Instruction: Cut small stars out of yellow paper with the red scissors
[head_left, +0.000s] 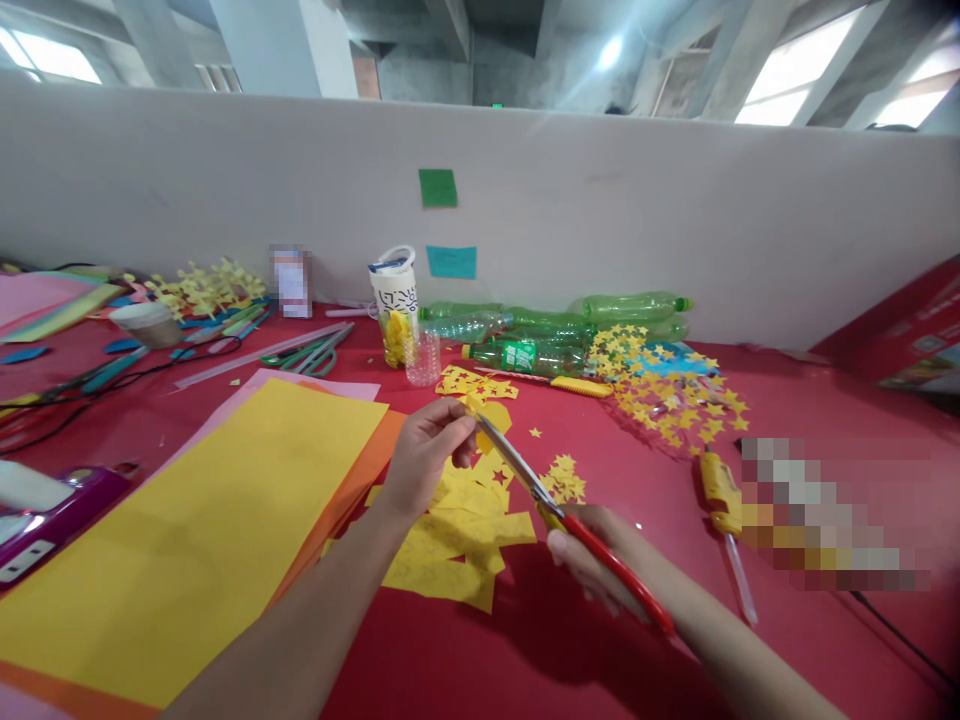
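Note:
My left hand (pixel 433 445) pinches a small piece of yellow paper (pixel 472 403) between thumb and fingers. In my right hand (pixel 596 560) is a pair of scissors (pixel 607 562) with red handles, its blades reaching up to the paper at my left fingertips. Below the hands lie yellow paper scraps (pixel 450 560), some with star-shaped holes. A little heap of cut yellow stars (pixel 564 480) sits just beyond the scissors, and one loose star (pixel 535 433) lies apart from it. Whether the blades touch the paper is too small to tell.
Yellow, orange and pink sheets (pixel 225 520) are stacked at left. Green plastic bottles (pixel 525 355) line the white partition (pixel 300 190) beside a patterned tumbler (pixel 395 290). Yellow star sprays (pixel 660 390) stand at right, near a yellow glue gun (pixel 720 490). A purple power strip (pixel 60 520) lies left.

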